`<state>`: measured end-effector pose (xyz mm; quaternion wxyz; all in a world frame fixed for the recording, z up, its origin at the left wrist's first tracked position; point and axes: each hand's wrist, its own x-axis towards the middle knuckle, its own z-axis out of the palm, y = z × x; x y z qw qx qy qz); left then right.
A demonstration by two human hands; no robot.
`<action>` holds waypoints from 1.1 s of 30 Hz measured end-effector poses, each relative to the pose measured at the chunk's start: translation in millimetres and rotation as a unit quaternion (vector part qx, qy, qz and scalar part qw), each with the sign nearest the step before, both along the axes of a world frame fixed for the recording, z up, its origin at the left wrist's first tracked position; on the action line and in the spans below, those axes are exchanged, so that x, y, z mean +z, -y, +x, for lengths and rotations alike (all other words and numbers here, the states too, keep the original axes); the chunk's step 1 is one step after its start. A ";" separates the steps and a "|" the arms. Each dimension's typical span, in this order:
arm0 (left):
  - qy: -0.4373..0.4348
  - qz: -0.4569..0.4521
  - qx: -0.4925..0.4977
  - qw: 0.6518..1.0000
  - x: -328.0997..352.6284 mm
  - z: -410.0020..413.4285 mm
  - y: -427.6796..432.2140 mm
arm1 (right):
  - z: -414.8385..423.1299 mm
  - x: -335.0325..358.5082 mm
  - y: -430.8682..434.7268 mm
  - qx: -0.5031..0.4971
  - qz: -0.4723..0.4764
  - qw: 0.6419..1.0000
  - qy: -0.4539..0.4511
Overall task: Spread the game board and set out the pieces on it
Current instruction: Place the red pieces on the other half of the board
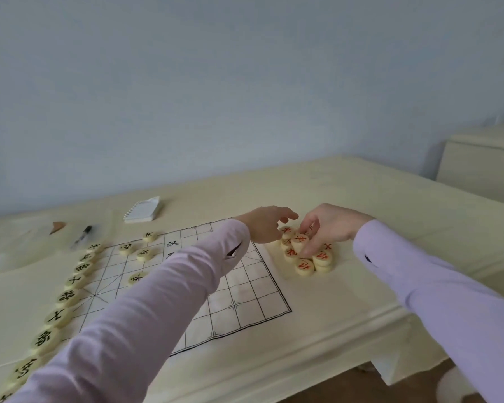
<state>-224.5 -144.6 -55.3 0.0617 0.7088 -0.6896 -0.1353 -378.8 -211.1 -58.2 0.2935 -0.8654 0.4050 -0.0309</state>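
Red marks show on the round piece [300, 239] I pinch with my right hand [329, 225] — thumb on one side, curled fingers on the other. It sits on top of the red pile [309, 257], just past the right edge of the board [245, 301]. My left hand [266, 225] is beside the pile with loose fingers, and it holds nothing.

The board is spread flat on the table [361, 193]. Black pieces [67, 295] stand in a long row down its left edge, and a few more black ones [143, 254] sit further in. No red piece is on the lines yet — so I think about half the job is done, and all the reds are left. A notepad [141, 212] and a pen [83, 234] lie at the back.
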 end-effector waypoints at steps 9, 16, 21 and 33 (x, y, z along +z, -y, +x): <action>0.040 -0.013 0.032 0.999 -9.6 -2.9 17.0 | -12.4 -15.4 20.6 -0.079 -0.082 0.990 0.079; 0.007 -0.007 0.021 1.000 0.1 -7.9 18.1 | -17.8 -39.1 36.2 -0.080 -0.031 0.994 0.068; -0.061 0.085 -0.020 0.994 11.4 -17.8 17.2 | -21.1 -44.2 44.5 -0.057 0.041 0.994 0.089; -0.077 -0.006 0.072 0.994 -5.8 0.9 27.1 | -22.8 -48.6 46.1 -0.022 0.122 0.988 0.088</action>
